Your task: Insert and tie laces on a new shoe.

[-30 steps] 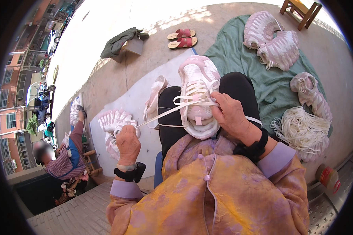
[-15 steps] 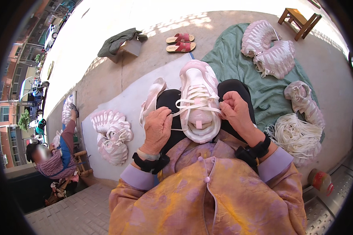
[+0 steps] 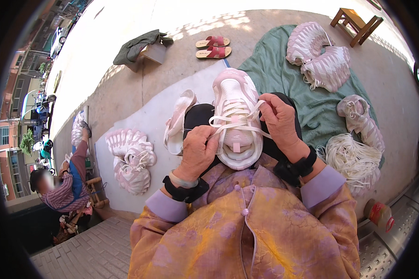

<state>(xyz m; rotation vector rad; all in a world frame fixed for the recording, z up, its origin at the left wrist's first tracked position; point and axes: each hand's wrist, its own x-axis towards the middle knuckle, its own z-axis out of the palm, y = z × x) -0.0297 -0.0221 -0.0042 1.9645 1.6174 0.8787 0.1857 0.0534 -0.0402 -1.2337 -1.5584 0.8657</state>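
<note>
A pink and white sneaker [image 3: 230,88] rests on my lap between my knees, its toe pointing away from me. White shoelaces [image 3: 233,122] cross its tongue, with a loose crossing near the top. Left of the shoe's collar, my left hand [image 3: 198,151] is closed in a pinch on one lace end. My right hand [image 3: 279,118] is closed too, pinching the other lace beside the upper right eyelets. A second sneaker [image 3: 178,125] leans on its side against my left knee.
Bundled shoes lie on a white sheet [image 3: 167,88] at left and on a green cloth [image 3: 274,60] at right. A heap of white laces [image 3: 347,156] sits at right. Red slippers [image 3: 213,52], a wooden stool [image 3: 354,23] and a jar [image 3: 378,214] stand around. Another person [image 3: 72,188] sits at far left.
My right hand has moved up and away along the shoe's right side, drawing the lace with it. My left hand has come right, closer to the shoe's collar.
</note>
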